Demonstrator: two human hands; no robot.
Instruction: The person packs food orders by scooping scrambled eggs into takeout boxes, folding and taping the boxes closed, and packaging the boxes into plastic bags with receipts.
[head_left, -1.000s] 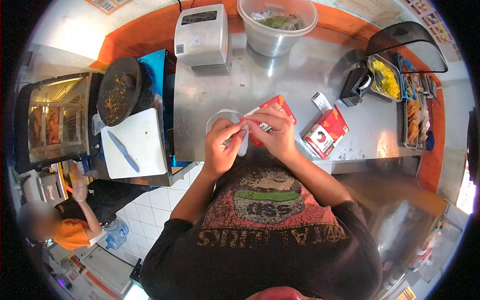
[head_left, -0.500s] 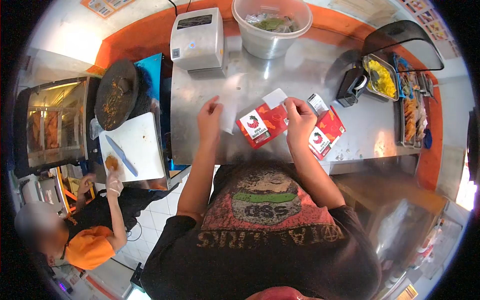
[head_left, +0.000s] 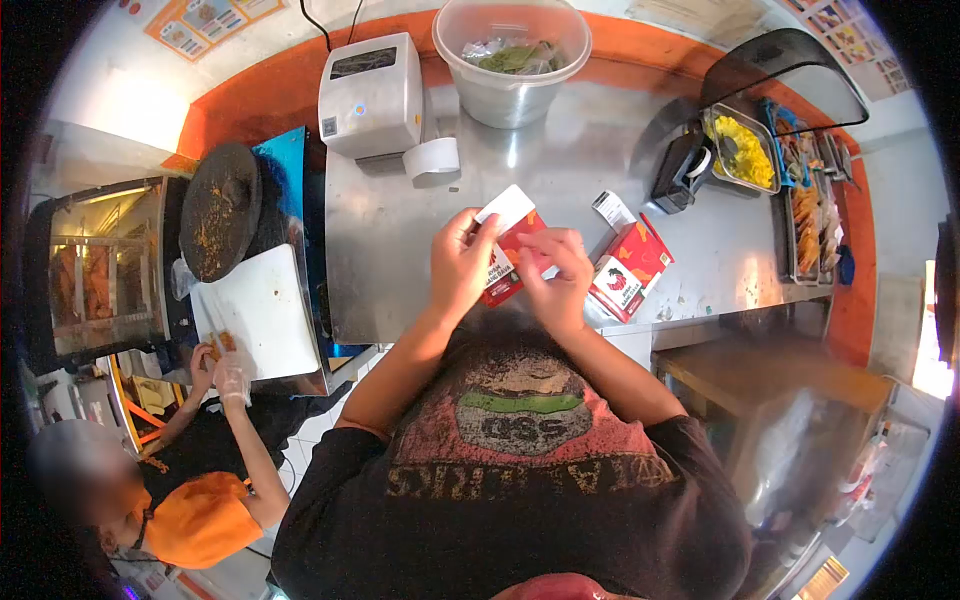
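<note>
Between the fingertips of my left hand (head_left: 462,268) is a small white label (head_left: 508,207), its top edge sticking up above the thumb. Just to the right, my right hand (head_left: 556,282) hovers with thumb and fingers bent and apart, with nothing visible held between them. Both hands partly cover a red printed food box (head_left: 502,284) lying on the steel table (head_left: 385,255). A second red box (head_left: 632,268) stands right of my right hand, with a printed white label (head_left: 612,209) at its upper edge.
A label printer (head_left: 371,95) with a curled white strip (head_left: 432,158) stands at the back left, beside a plastic tub (head_left: 512,95). A black device (head_left: 684,180) and a yellow food tray (head_left: 742,150) are rightward. A co-worker (head_left: 205,505) handles food at a white cutting board (head_left: 262,315).
The white label has passed from my right hand to my left. My left hand moved right, over the box; my right hand moved left. The knife no longer lies mid-board beside the co-worker.
</note>
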